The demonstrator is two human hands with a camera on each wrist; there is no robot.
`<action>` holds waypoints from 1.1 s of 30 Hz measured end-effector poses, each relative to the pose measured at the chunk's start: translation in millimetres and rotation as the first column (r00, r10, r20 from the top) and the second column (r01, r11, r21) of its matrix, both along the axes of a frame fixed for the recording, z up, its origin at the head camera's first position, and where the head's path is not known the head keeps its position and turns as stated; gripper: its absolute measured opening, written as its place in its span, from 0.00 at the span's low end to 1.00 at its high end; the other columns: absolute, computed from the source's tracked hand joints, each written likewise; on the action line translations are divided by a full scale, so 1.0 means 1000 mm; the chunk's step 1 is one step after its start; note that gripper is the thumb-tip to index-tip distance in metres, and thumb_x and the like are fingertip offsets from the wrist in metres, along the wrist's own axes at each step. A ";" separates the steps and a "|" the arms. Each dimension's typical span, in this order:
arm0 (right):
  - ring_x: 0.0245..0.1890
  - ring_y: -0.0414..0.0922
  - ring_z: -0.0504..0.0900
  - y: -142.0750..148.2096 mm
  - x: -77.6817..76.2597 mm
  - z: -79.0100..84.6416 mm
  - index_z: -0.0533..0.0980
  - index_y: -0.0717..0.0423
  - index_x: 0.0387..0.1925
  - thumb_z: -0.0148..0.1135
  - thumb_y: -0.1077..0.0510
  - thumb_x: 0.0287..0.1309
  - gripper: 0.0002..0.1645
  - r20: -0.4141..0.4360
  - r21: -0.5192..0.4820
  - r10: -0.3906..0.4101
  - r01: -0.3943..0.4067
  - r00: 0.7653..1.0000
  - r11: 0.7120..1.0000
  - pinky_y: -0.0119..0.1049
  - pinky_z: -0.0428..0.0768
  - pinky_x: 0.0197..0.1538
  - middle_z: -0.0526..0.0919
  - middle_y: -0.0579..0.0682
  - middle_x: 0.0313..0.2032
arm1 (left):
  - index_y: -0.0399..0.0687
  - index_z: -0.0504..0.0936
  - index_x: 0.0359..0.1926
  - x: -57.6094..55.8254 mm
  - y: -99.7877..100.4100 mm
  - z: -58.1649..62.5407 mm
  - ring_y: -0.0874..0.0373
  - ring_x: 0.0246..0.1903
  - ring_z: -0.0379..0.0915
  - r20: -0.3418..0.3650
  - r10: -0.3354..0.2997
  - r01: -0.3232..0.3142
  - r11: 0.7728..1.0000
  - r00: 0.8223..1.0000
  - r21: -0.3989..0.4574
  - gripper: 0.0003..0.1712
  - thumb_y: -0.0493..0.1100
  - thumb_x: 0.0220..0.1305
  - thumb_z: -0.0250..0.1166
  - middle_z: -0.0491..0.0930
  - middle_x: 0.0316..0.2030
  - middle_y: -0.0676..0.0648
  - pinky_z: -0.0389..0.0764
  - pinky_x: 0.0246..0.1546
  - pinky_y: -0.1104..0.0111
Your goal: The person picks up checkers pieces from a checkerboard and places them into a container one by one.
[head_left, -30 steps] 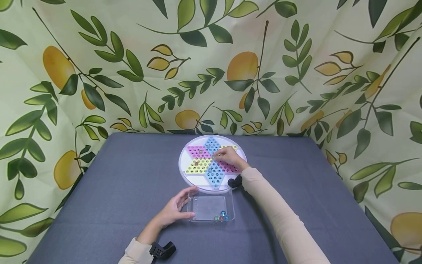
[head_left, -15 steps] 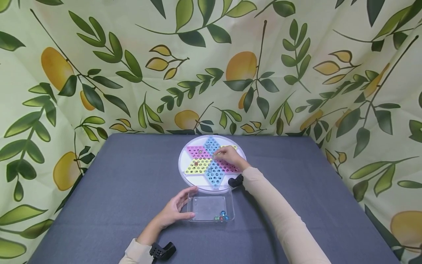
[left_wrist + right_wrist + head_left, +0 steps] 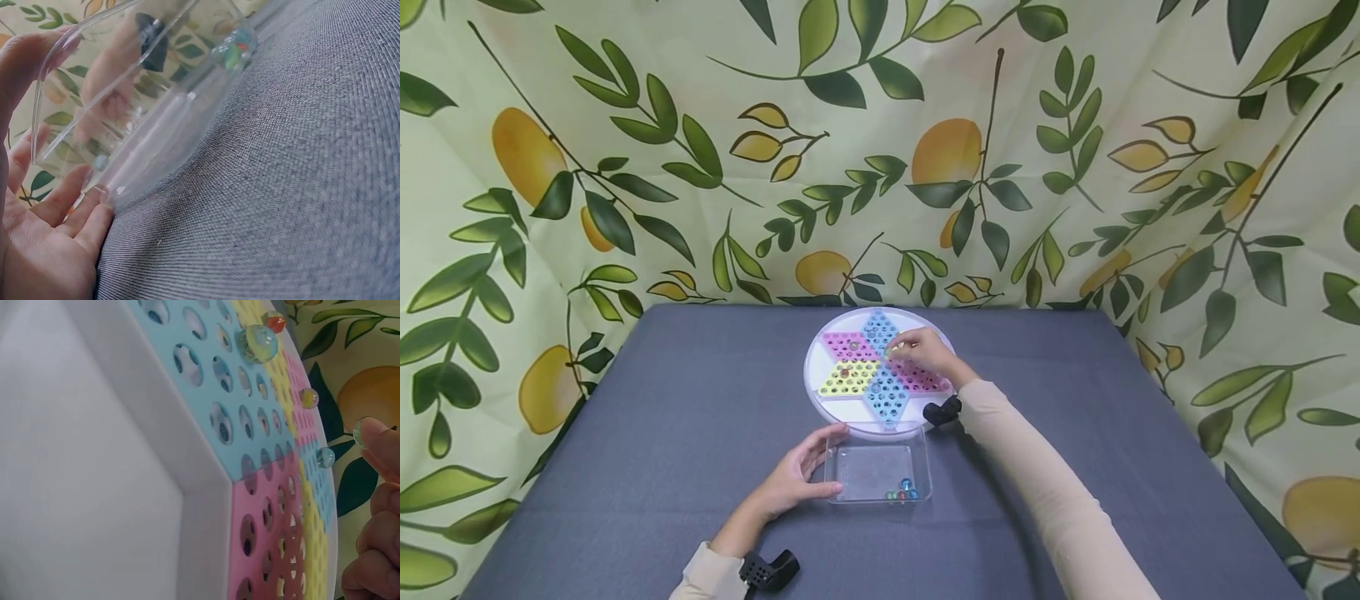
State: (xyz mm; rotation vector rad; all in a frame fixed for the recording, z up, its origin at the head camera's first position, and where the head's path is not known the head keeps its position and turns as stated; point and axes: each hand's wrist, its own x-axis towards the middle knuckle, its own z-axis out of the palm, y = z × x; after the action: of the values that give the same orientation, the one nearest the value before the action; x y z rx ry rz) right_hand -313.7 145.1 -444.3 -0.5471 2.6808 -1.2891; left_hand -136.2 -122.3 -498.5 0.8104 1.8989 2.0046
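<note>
My left hand [image 3: 801, 467] holds the left side of a clear plastic box [image 3: 872, 467], its thumb at the near corner and the other fingers toward the far corner. Several small marbles [image 3: 904, 490] are gathered in the box's near right part. Beyond the box lies a round white Chinese checkers board [image 3: 842, 408] with a pink, yellow and blue star of holes. Over the star's middle, my right hand [image 3: 925, 350] pinches a clear greenish marble [image 3: 359, 432] between thumb and finger, above the board's surface in the right wrist view.
Single marbles sit on the board: a bluish one [image 3: 259, 344], a red one [image 3: 275, 323], a yellowish one [image 3: 309, 398] and a pale blue one [image 3: 325, 457]. The grey cloth-covered table [image 3: 700, 375] ends at a leaf-patterned curtain [image 3: 700, 225] behind.
My right hand has shifted slightly to the right over the board, still pinching the marble. The left hand keeps its hold on the box, which stays in place.
</note>
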 end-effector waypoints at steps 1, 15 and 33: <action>0.22 0.37 0.65 0.000 0.001 0.001 0.84 0.61 0.39 0.67 0.60 0.55 0.11 -0.008 -0.001 0.000 0.000 1.000 1.000 0.26 0.67 0.28 0.75 0.43 0.19 | 0.27 0.55 0.69 0.000 0.000 0.000 0.82 0.64 0.59 0.000 0.001 -0.001 1.000 1.000 -0.001 0.47 0.34 0.53 0.70 0.52 0.69 0.21 0.58 0.66 0.89; 0.24 0.37 0.66 0.010 0.014 0.014 0.83 0.60 0.43 0.66 0.59 0.55 0.14 0.054 -0.032 -0.006 0.008 0.999 0.999 0.26 0.69 0.28 0.84 0.55 0.35 | 0.28 0.55 0.69 -0.001 0.000 -0.002 0.82 0.64 0.59 -0.017 0.007 -0.007 1.000 1.000 -0.004 0.46 0.33 0.53 0.69 0.53 0.69 0.21 0.58 0.65 0.89; 0.18 0.31 0.63 0.017 0.054 0.024 0.80 0.69 0.45 0.65 0.64 0.56 0.16 0.045 -0.134 0.087 -0.080 0.995 0.988 0.22 0.62 0.23 0.67 0.38 0.16 | 0.36 0.55 0.72 0.003 0.001 0.007 0.86 0.64 0.56 0.005 0.036 -0.035 0.993 0.999 -0.114 0.45 0.37 0.57 0.68 0.53 0.73 0.30 0.57 0.64 0.89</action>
State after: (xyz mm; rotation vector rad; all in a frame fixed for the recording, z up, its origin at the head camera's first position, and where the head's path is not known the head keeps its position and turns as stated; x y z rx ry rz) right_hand -259.7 162.3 -420.2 -0.6261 2.5162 -1.4437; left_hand -133.4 -121.6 -491.4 0.7434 2.0160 1.8964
